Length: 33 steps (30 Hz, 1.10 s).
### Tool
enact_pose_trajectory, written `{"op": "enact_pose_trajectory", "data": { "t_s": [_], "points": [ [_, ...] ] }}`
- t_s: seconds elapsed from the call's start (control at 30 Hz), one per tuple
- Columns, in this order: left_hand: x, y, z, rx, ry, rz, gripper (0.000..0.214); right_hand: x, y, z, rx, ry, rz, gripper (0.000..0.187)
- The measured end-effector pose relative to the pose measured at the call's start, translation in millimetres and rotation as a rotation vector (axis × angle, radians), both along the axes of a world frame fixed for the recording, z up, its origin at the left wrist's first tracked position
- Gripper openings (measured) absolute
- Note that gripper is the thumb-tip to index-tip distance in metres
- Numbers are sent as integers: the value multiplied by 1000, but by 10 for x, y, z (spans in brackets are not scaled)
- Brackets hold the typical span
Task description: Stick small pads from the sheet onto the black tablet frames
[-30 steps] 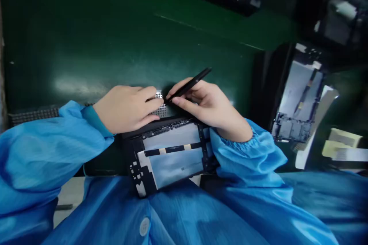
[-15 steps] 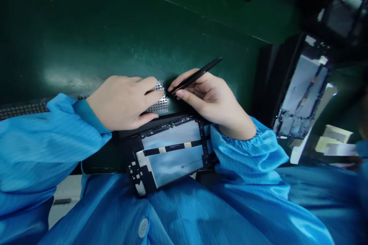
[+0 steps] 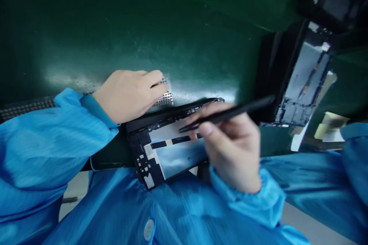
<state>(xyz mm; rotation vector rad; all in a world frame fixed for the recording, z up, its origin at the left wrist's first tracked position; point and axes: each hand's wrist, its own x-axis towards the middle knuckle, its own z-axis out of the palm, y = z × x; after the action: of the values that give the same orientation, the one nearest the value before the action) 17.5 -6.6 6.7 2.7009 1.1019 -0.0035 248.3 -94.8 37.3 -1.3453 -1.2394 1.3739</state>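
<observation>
tweezers [image 3: 227,114] blurry, tip perhaps over frame [image 3: 141,152]

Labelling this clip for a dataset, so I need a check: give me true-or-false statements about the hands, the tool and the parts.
1. The right hand holds black tweezers. True.
2. The left hand rests on the grid sheet. True.
3. The tip of the black tweezers touches the grid sheet. False: it is over the black frame, apart from the sheet.
4. The work surface is red. False: it is green.
</observation>
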Motion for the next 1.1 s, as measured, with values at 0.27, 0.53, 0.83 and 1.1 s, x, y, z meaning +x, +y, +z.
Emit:
{"op": "enact_pose_trajectory", "data": {
  "t_s": [0.27,0.53,0.83,1.1],
  "points": [
    [-18,-9,9,-89,-64,39,36,-622,-561,-350,273,-178,-166,27],
    [-44,-6,-41,-100,-126,49,33,-460,-490,-182,332,-324,7,40],
    [-224,67,-143,-149,-297,15,42,93,706,-131,181,-355,349,14],
    [-217,71,-155,-133,-236,7,48,82,775,-227,104,-301,356,29]
  ]
}}
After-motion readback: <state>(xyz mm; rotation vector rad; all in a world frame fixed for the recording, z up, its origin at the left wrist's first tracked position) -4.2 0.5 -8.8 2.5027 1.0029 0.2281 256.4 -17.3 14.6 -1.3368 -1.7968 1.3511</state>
